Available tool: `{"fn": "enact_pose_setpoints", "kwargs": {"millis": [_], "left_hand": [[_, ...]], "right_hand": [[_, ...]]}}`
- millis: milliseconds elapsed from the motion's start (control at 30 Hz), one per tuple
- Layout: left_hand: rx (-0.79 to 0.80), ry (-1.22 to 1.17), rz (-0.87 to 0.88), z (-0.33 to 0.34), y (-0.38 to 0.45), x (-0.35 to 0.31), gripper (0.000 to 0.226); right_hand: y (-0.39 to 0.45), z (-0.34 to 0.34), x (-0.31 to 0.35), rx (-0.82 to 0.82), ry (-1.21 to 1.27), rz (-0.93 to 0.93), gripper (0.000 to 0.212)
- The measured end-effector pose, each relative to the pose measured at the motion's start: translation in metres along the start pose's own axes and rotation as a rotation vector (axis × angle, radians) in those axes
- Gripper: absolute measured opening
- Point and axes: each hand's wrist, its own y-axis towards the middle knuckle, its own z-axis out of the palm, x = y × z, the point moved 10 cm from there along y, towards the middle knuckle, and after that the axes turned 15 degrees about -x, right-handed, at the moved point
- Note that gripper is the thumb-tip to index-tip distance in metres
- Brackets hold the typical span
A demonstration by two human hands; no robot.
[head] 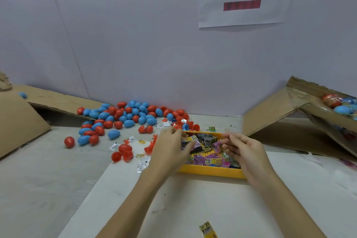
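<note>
- Yellow plastic tray (212,173) sits close on the worktop (193,199). Why?
- Easy reach. Right hand (245,150) fingers pinch a small purple paper packet (216,144) above it. Left hand (170,147) fingers dip in; I can't tell if they hold anything.

The left hand (170,147) is reaching into the yellow tray (210,173), fingers touching the small packets (209,160). The right hand (245,150) is pinching a purple packet (216,144) above it.

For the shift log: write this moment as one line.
left hand: fingers in yellow tray, grip unclear | right hand: pinches purple packet | eggs: heaped left of tray
</note>
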Motion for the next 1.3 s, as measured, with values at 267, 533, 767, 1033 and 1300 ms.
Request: {"fn": "enact_pose_setpoints", "kwargs": {"millis": [267,533,767,1033,1300], "left_hand": [[0.198,0.424,-0.194,0.015,0.092,0.142,0.038],[0.128,0.17,-0.09,0.043,0.105,0.145,0.022],[0.128,0.267,0.045,0.034,0.093,0.112,0.029],[-0.063,-0.44,-0.047,-0.018,0.034,0.007,0.039],[0.016,-0.705,-0.011,-0.004,-0.029,-0.057,0.047]], "right_hand": [[-0.001,-0.001,0.002,-0.023,-0.013,-0.03,0.023],[0.003,0.002,-0.001,-0.029,-0.039,-0.064,0.023],[0.003,0.002,0.0,-0.033,-0.034,-0.067,0.023],[-0.002,0.004,0.004,-0.015,-0.092,-0.111,0.023],[-0.02,0.026,0.01,0.199,-0.235,-0.275,0.017]]}}
